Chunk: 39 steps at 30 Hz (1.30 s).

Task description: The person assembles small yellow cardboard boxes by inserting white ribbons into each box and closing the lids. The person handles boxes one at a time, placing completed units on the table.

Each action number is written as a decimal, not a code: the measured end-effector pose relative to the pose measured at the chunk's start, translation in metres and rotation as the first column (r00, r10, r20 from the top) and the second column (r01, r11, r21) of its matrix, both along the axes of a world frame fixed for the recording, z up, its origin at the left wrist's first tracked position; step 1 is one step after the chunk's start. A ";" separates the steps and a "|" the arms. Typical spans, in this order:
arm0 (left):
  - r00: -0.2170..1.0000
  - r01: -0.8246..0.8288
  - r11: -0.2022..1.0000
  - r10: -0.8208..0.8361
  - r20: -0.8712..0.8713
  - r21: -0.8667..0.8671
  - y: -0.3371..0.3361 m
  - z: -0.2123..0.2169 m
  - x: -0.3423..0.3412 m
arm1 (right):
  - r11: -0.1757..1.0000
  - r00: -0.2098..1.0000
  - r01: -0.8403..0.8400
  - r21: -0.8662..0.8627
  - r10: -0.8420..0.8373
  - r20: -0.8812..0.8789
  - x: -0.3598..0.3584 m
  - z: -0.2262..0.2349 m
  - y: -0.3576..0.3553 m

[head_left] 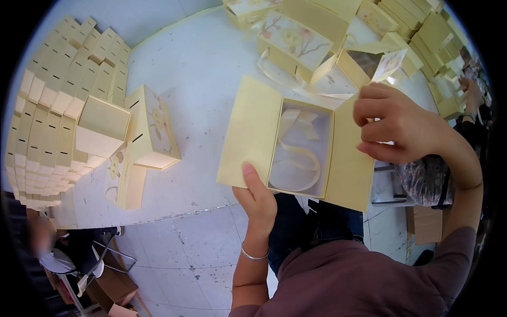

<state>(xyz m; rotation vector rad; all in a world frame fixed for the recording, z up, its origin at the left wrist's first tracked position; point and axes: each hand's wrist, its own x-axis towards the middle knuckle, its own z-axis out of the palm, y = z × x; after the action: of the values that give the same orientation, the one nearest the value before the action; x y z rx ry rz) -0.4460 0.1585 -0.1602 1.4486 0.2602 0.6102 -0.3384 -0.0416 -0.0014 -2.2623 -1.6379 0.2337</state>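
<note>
A pale yellow cardboard gift box point(248, 132) lies open at the near edge of the white table point(195, 68), its flaps spread left and right. Inside its tray lies a cream ribbon point(298, 158), curled in a loop. My left hand point(257, 198) grips the box's near edge, thumb on the left flap beside the tray. My right hand point(398, 124) pinches the upper edge of the right flap point(348, 169).
Rows of folded yellow boxes point(53, 105) are stacked at the left, with two more point(150, 129) lying loose beside them. Flower-printed boxes point(296, 39) and further stacks crowd the far right. Another person point(45, 245) sits below left, and cardboard cartons stand on the floor.
</note>
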 end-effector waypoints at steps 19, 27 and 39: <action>0.920 0.341 0.938 -0.348 -0.180 -0.071 -0.080 -0.022 -0.061 | 0.887 0.928 0.312 -0.341 -0.207 0.311 0.032 -0.119 0.030; 0.969 -0.042 0.999 0.043 0.245 -0.010 -0.044 0.035 -0.039 | 0.958 0.869 0.282 0.046 -0.275 0.411 0.008 -0.049 -0.006; 0.516 0.857 0.416 -0.698 -0.497 0.305 -0.065 0.129 0.044 | 0.405 0.724 0.576 0.710 0.150 -0.673 -0.021 -0.049 -0.026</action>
<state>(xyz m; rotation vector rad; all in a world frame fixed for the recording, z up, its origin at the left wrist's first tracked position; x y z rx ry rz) -0.4020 0.0934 -0.0311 1.9727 -0.4280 -0.3994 -0.3590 -0.0679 -0.0505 -1.2443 -0.6849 0.0203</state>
